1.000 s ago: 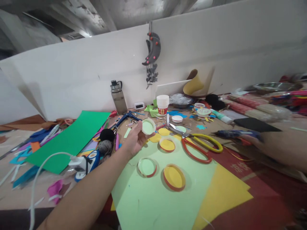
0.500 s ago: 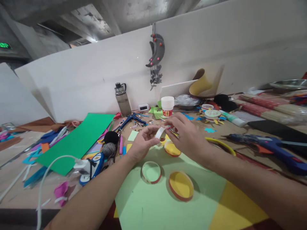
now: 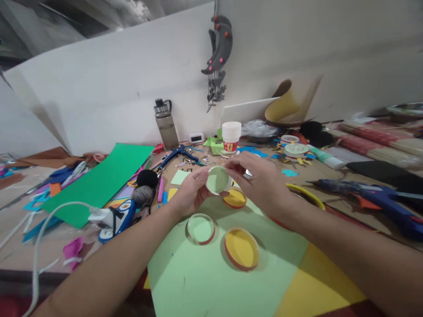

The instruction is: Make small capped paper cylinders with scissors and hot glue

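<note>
My left hand grips a shallow round paper cup ring with a white rim and pale green paper inside, tilted towards me. At its right edge, my right hand has thumb and fingers pinched together against the rim. Below the hands, a green-centred ring and a yellow-centred ring, both with red on their sides, lie on a light green sheet. Another yellow-centred ring sits just under my right fingers.
A blue glue gun lies on the right. Stacked paper cups and a water bottle stand at the back. Green card, a blue-and-white device and a white cable occupy the left.
The ring in my hands has turned from edge-on to showing its green inside. The whole view has shifted slightly, looking lower.
</note>
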Demonstrator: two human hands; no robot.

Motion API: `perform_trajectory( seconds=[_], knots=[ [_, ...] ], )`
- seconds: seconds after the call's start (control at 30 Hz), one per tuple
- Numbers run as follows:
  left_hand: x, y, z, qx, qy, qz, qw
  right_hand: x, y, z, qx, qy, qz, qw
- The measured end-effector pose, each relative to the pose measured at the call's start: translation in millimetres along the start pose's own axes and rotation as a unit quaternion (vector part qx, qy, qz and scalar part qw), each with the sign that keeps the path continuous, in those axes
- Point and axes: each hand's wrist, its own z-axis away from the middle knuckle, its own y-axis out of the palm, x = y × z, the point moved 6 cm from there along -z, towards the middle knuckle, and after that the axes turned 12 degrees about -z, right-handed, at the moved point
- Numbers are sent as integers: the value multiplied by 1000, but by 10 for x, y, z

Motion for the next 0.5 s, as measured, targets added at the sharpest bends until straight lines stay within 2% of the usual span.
perform_trajectory(
  seconds=[0.27,0.5],
  knots=[
    [83,-15,-34,-14,-28,12,999,-143,35,-7,19,94,-52,994],
    [99,-14,-22,-36,-54,28,997,-202,64,11,12,111,-69,991]
  ],
)
